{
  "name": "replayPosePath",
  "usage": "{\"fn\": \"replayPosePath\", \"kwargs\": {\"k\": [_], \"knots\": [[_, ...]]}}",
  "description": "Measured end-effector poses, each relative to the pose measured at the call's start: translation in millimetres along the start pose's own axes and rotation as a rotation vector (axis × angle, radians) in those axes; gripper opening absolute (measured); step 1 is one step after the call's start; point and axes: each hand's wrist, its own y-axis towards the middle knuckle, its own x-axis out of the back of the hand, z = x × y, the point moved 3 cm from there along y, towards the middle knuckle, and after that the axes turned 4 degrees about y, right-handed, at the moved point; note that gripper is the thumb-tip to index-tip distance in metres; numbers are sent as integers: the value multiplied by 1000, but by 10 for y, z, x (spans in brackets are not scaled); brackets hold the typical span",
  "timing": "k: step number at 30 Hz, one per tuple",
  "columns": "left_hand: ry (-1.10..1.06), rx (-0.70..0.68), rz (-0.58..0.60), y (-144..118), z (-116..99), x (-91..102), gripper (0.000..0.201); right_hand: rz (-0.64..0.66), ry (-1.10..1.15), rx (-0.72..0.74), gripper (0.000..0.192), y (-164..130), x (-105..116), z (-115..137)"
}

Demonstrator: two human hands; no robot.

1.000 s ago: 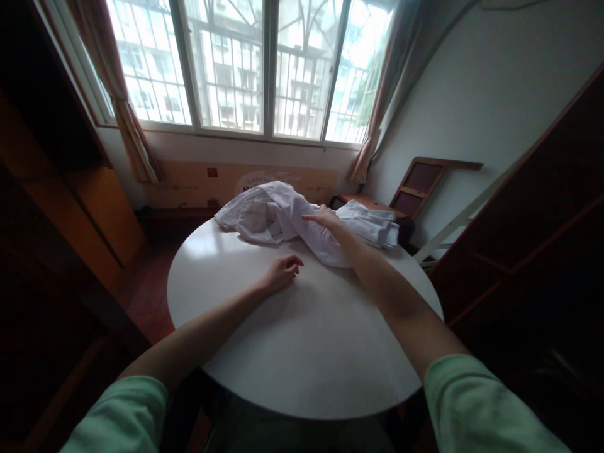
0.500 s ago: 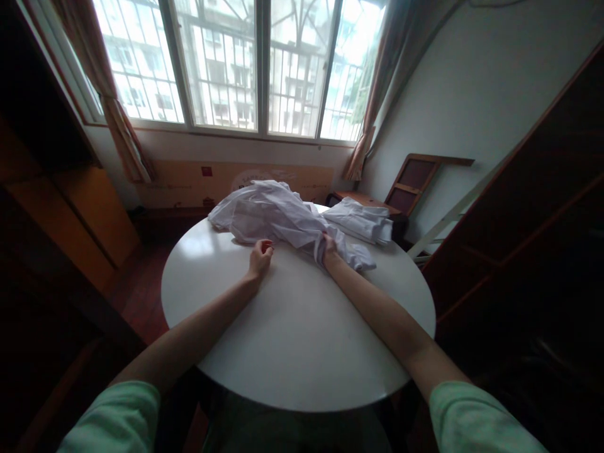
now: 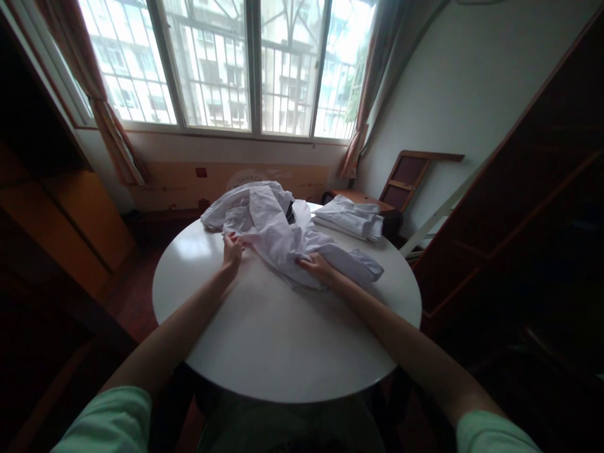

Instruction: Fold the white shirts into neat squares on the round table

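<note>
A crumpled white shirt [image 3: 274, 223] lies across the far half of the round white table [image 3: 283, 352]. A dark patch shows in an opening among its folds. My left hand [image 3: 233, 250] is closed, pinching the shirt's near left edge between thumb and fingers. Farther right, my right hand [image 3: 319, 268] grips a fold of the same cloth, with part of the shirt spreading out beyond it. Behind the shirt on the left, more white cloth is bunched; whether it is a separate piece I cannot tell.
A folded stack of white cloth [image 3: 349, 217] rests at the table's back right. Beyond stand a low wooden table [image 3: 363, 200] and a long cardboard box [image 3: 174, 182] under the window. A wooden cabinet [image 3: 75, 214] is at left, dark wooden furniture [image 3: 481, 245] at right.
My left hand has moved left and taken hold of the shirt's edge. My right hand has drawn cloth nearer, and the shirt is more spread out toward me.
</note>
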Motion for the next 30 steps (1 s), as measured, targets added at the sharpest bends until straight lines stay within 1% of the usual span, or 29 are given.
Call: {"fn": "replayPosePath", "kwargs": {"k": [2, 3, 5, 6, 7, 8, 9, 10, 11, 12, 14, 16, 17, 18, 19, 20, 22, 23, 24, 25, 27, 28, 30], "knots": [[-69, 18, 175, -56, -30, -72, 39, 83, -263, 131, 39, -196, -196, 142], [-90, 19, 271, -98, -48, -115, 44, 132, -352, 220, 38, -297, -298, 223], [-103, -11, 422, -187, -90, -188, 52, 290, -410, 396, 32, -487, -492, 373], [-96, -31, 461, -223, -109, -208, 55, 362, -402, 462, 29, -561, -564, 435], [-82, -47, 474, -245, -125, -215, 56, 410, -393, 511, 27, -614, -609, 484], [-65, -54, 460, -252, -137, -207, 54, 424, -390, 551, 26, -642, -627, 521], [-50, -57, 421, -240, -147, -184, 50, 404, -395, 586, 25, -647, -618, 547], [-37, -62, 368, -213, -155, -150, 45, 356, -405, 623, 25, -631, -583, 564], [-29, -73, 310, -172, -163, -106, 39, 280, -417, 659, 24, -601, -524, 573], [-23, -88, 255, -121, -169, -57, 34, 171, -424, 685, 24, -559, -441, 575], [16, -121, 146, -3, -170, 49, 24, -130, -432, 681, 22, -460, -216, 551], [106, -145, 27, 109, -155, 161, 15, -430, -467, 596, 22, -367, 35, 492], [148, -147, -32, 152, -145, 214, 12, -524, -493, 532, 25, -321, 149, 451], [186, -151, -93, 180, -140, 265, 13, -560, -520, 450, 32, -271, 248, 401], [227, -163, -161, 192, -143, 312, 15, -542, -544, 351, 40, -217, 332, 343], [273, -188, -235, 187, -157, 353, 19, -483, -561, 240, 48, -165, 401, 277], [389, -308, -364, 127, -224, 395, 32, -297, -586, 27, 52, -87, 488, 143], [454, -402, -390, 82, -270, 385, 39, -187, -593, -48, 50, -65, 506, 88], [510, -503, -376, 33, -315, 352, 45, -77, -591, -86, 45, -55, 508, 49], [550, -600, -319, -16, -353, 299, 50, 15, -578, -93, 40, -53, 499, 28], [596, -758, -150, -116, -405, 165, 53, 141, -510, -48, 31, -66, 463, 28], [610, -814, -81, -169, -424, 102, 52, 168, -464, -14, 29, -75, 443, 42], [615, -896, 3, -295, -466, 2, 46, 156, -374, 40, 28, -87, 415, 74]]}}
